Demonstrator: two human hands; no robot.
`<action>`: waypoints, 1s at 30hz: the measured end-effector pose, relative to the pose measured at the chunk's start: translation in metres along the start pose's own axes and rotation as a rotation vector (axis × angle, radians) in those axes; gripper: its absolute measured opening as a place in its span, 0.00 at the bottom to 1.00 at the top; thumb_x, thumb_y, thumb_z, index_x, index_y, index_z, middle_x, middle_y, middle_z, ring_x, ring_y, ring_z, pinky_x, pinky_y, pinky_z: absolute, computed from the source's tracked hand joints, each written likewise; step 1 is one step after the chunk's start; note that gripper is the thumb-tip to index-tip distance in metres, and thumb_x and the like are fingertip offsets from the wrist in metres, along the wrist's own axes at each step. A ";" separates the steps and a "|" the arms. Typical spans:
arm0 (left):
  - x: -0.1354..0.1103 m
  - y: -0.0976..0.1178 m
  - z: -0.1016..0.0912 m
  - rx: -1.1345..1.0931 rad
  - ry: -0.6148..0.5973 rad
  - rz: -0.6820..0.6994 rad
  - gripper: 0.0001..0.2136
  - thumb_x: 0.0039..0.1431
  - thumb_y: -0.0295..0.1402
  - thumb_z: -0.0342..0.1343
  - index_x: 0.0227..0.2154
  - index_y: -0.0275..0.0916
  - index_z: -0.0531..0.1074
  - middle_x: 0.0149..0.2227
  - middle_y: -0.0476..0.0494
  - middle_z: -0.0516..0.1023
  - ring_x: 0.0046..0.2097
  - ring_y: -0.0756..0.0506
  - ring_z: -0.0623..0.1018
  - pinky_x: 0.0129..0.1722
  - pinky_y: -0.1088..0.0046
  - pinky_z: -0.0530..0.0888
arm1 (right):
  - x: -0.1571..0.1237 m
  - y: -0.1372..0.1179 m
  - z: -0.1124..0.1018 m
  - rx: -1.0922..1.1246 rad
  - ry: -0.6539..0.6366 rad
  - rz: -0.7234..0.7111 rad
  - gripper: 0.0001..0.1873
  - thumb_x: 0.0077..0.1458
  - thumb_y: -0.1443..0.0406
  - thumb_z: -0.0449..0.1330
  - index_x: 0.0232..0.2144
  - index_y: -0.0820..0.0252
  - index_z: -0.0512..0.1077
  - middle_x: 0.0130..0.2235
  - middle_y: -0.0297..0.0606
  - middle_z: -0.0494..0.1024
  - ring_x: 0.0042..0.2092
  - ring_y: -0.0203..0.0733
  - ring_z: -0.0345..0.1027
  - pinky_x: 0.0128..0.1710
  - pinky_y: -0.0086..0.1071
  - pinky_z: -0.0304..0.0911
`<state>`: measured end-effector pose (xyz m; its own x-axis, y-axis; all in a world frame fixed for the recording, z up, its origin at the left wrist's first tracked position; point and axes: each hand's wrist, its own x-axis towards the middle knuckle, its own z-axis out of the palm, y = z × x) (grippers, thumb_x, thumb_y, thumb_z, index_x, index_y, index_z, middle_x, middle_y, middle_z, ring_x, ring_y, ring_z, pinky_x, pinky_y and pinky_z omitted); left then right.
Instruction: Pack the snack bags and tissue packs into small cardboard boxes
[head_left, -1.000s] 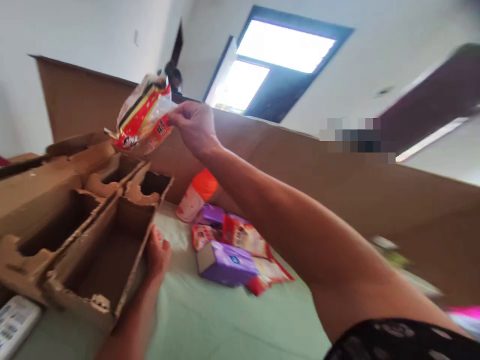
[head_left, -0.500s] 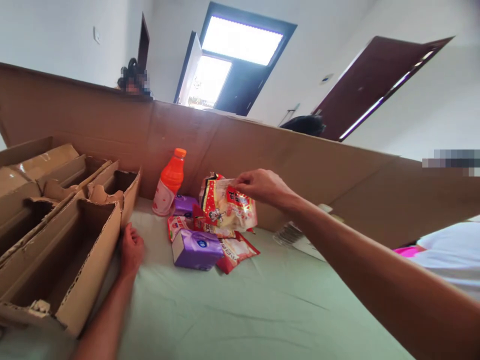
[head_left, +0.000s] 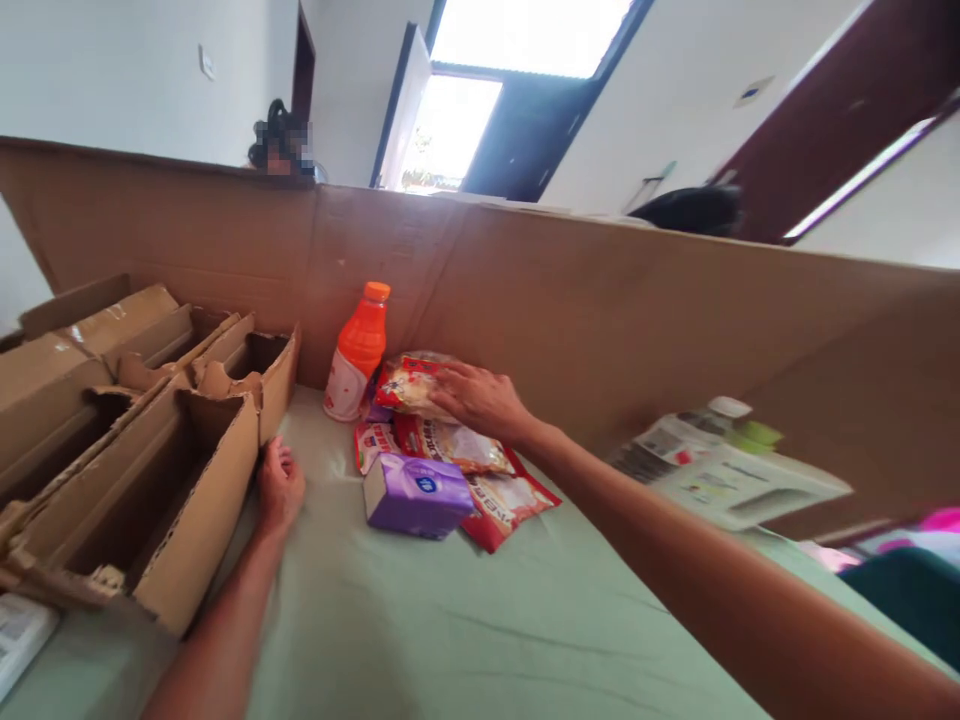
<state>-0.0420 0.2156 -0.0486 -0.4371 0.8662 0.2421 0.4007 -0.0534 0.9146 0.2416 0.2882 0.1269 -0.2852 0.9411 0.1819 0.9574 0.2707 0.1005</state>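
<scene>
My right hand [head_left: 480,400] lies over a red and clear snack bag [head_left: 409,385], fingers stretched out flat on it. That bag rests on top of a pile by the cardboard wall. Beneath it are another red snack bag [head_left: 457,445], a small red and white packet [head_left: 375,443] and a red and white bag [head_left: 510,500]. A purple tissue pack [head_left: 420,495] lies in front, and a second purple pack is mostly hidden behind. My left hand [head_left: 282,488] rests on the green cloth against the cardboard compartments [head_left: 202,520], fingers curled in, with nothing visible in them.
An orange drink bottle [head_left: 360,350] stands behind the pile. To the right, a white jug [head_left: 750,485] and a clear bottle [head_left: 660,445] lie on their sides. A tall cardboard wall [head_left: 570,300] runs along the back. Beyond it, a person's head [head_left: 277,140] shows.
My right hand has lowered the snack bag from its raised, upright hold onto the pile, and its pinch has opened out. The view has turned right, showing more of the jug.
</scene>
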 end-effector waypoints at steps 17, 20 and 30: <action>-0.146 0.197 -0.122 0.041 -0.361 0.833 0.13 0.59 0.27 0.52 0.44 0.35 0.77 0.48 0.36 0.80 0.50 0.43 0.80 0.55 0.70 0.76 | -0.102 -0.106 -0.001 0.441 0.328 -0.470 0.19 0.58 0.55 0.51 0.36 0.49 0.82 0.54 0.47 0.78 0.54 0.60 0.72 0.52 0.57 0.66; -0.110 0.232 -0.182 0.202 -0.219 0.879 0.13 0.63 0.25 0.48 0.44 0.36 0.77 0.47 0.39 0.80 0.52 0.45 0.78 0.56 0.69 0.74 | -0.135 -0.136 0.023 0.561 0.256 -0.549 0.17 0.59 0.58 0.52 0.37 0.48 0.81 0.52 0.46 0.79 0.53 0.57 0.73 0.50 0.56 0.68; 0.118 0.196 -0.288 0.939 0.109 0.112 0.12 0.66 0.27 0.54 0.51 0.34 0.72 0.53 0.37 0.75 0.55 0.41 0.75 0.56 0.56 0.73 | -0.178 -0.168 0.122 0.657 0.163 -0.533 0.14 0.61 0.63 0.53 0.35 0.53 0.80 0.52 0.45 0.80 0.51 0.53 0.76 0.47 0.48 0.74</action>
<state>-0.2474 0.1643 0.2523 -0.4108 0.8265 0.3849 0.9073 0.3291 0.2616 0.1373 0.1000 -0.0420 -0.6591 0.6277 0.4141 0.5116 0.7779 -0.3649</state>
